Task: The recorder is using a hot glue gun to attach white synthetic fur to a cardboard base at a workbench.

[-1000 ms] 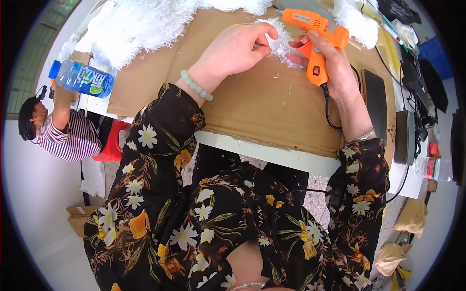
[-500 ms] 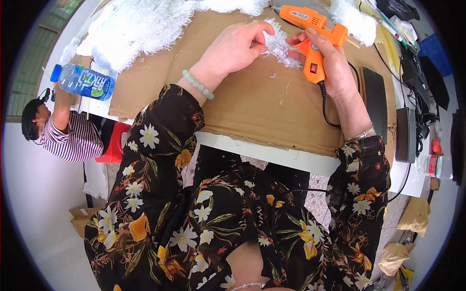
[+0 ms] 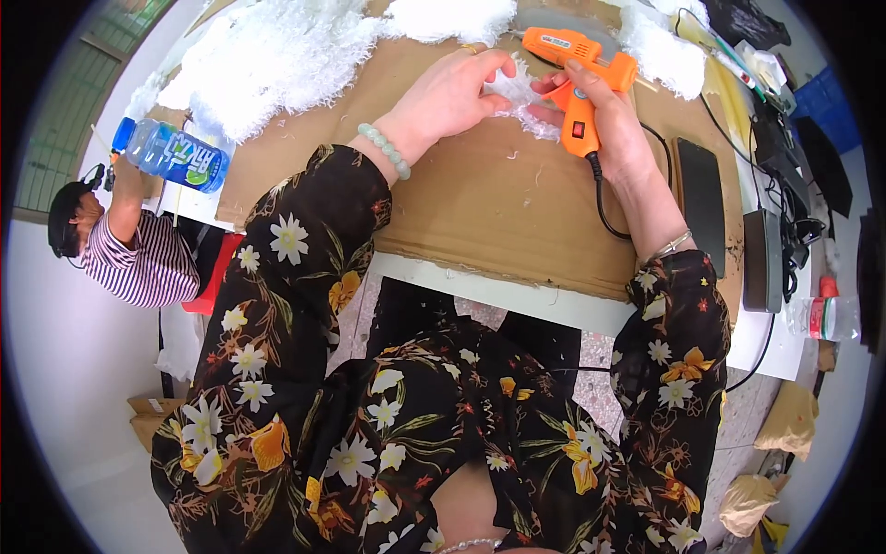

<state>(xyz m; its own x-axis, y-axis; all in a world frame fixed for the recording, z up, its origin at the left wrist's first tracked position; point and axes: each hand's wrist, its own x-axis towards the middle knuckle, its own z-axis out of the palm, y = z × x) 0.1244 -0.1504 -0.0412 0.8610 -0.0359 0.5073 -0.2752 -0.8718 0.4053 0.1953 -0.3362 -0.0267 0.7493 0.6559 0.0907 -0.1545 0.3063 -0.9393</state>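
An orange hot glue gun is gripped in my right hand, its nozzle pointing left above the cardboard. My left hand is curled at the left edge of a small white fluffy piece, thumb and forefinger bent about it; the exact hold of the fingertips is partly hidden. The fluffy piece lies between my two hands, with its right end close to the fingers on the gun. A black cord runs from the gun's handle across the cardboard sheet.
White fluffy material is heaped at the far left, with another clump at the far right. A water bottle lies at the left edge. A black phone and dark power brick lie right. Another person sits at left.
My left hand has come slightly closer to the fluffy piece, its thumb and forefinger a little further apart. The glue gun stays in my right hand. The whole view has shifted slightly.
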